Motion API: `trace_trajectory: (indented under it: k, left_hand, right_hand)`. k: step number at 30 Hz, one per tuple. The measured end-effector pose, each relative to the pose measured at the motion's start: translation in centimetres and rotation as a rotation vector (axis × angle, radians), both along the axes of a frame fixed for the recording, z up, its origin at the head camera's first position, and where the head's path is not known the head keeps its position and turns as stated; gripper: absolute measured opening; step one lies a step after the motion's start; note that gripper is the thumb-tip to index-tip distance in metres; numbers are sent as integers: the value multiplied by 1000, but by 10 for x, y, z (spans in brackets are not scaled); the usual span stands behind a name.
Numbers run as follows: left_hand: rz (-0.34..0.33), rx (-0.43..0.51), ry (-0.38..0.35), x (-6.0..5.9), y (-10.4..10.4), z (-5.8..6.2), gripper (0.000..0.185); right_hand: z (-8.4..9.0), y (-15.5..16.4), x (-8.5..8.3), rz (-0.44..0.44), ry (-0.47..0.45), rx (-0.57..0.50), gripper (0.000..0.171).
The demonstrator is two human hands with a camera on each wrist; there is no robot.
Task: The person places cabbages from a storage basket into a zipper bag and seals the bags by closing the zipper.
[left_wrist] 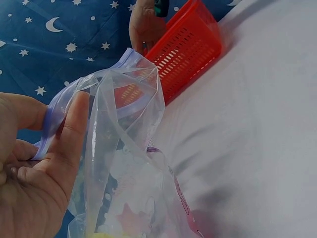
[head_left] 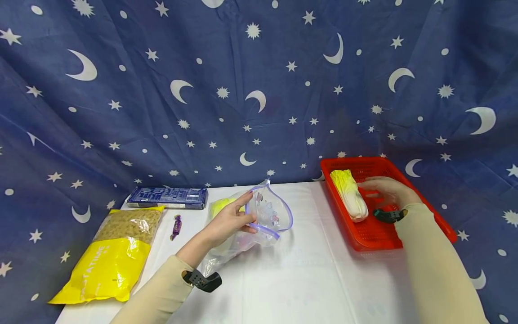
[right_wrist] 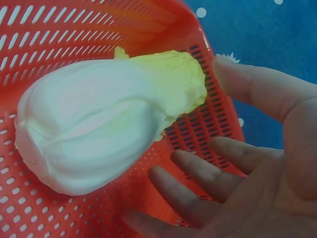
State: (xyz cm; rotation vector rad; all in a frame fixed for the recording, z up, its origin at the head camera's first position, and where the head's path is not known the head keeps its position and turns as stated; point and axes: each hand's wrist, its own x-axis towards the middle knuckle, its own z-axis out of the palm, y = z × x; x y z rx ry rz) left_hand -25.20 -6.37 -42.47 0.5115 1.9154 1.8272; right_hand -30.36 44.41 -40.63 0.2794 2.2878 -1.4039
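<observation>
Head view: left hand (head_left: 228, 220) pinches the zip bag (head_left: 259, 220) mouth open, one yellow item already inside; right hand (head_left: 386, 191), fingers spread, hovers just beside the napa cabbage (head_left: 349, 194), ungrasped, lying in the red basket (head_left: 404, 173).

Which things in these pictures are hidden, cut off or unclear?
- Yellow item in the zip bag: head view, blurred by plastic and the left hand.
- Blue box print: head view, too small.
- Cabbage underside: right wrist view, hidden against the red basket.

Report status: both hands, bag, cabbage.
Left hand pinches zip bag rim, mouth held open. Right hand open in red basket, beside napa cabbage, no grip yet. Nothing between basket and bag.
</observation>
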Motion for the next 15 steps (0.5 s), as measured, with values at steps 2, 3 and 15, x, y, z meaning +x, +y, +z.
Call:
trace_trajectory:
  k: [2,3,15]
  left_hand:
    - [0,1,1,0,0,0,77]
    - [1,1,1,0,0,0,77]
    - [6,28,-14,1,1,0,77]
  right_hand:
    - [-1,1,0,14,-4,19,89]
    - [-2,2,0,12,-13,23,88]
    - [-16,2,-8,33,-86,-70,69]
